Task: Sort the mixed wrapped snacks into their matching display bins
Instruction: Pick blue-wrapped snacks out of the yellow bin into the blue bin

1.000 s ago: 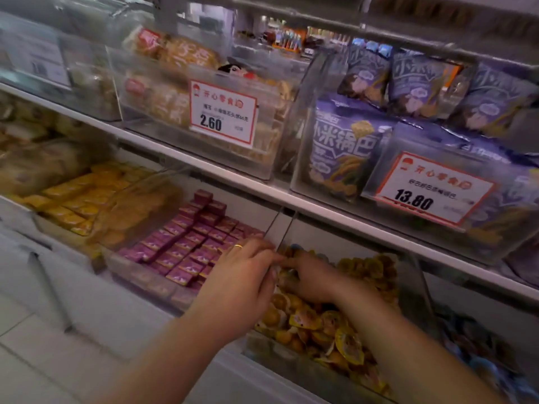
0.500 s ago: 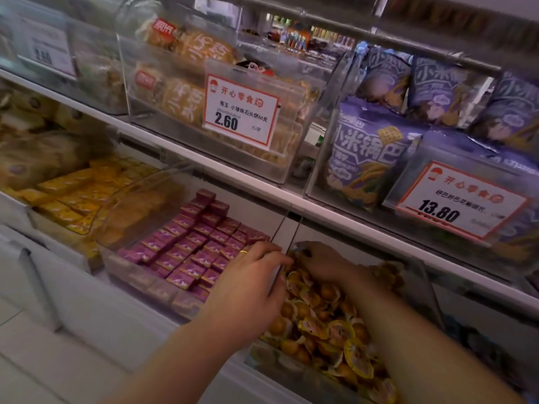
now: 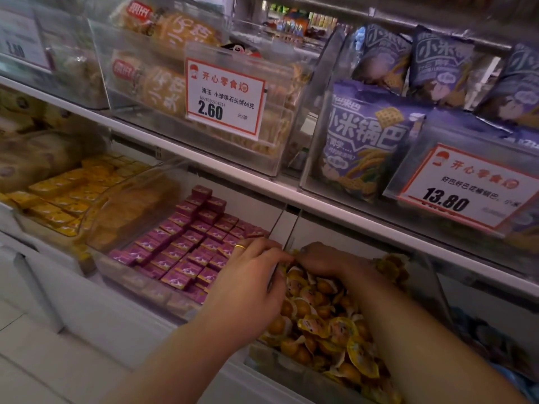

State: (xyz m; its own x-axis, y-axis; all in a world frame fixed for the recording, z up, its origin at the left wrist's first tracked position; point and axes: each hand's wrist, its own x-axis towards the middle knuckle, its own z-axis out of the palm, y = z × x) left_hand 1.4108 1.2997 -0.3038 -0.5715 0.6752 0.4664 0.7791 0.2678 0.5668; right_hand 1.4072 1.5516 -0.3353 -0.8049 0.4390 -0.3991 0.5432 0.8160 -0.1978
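- Reaching into the lower shelf, both hands meet at the back of the clear bin (image 3: 294,371) of yellow-wrapped snacks (image 3: 326,325).
- Left hand (image 3: 250,284): back of the hand faces the camera, a gold ring (image 3: 240,246) on one finger. Its fingers are curled downward over the divider between the yellow bin and the bin of purple boxes (image 3: 186,243). Fingertips are hidden behind the hand; whether they hold a snack cannot be told.
- Right hand (image 3: 323,259): lies palm-down on the rear of the yellow pile, fingers bent and pressed into the wrappers. A scrap of yellow wrapper shows just where the two hands touch, but which hand pinches it cannot be told.
- Yellow snacks lie loose directly under and in front of both hands, filling the bin toward its front wall.
- Purple boxes sit in neat rows just left of the left hand, not touched by it as far as visible.
- Further left, a bin of yellow boxes (image 3: 58,196).
- Upper shelf: bins with price tags reading 2.60 (image 3: 224,97) and 13.80 (image 3: 466,185), the latter before purple bags (image 3: 364,135).
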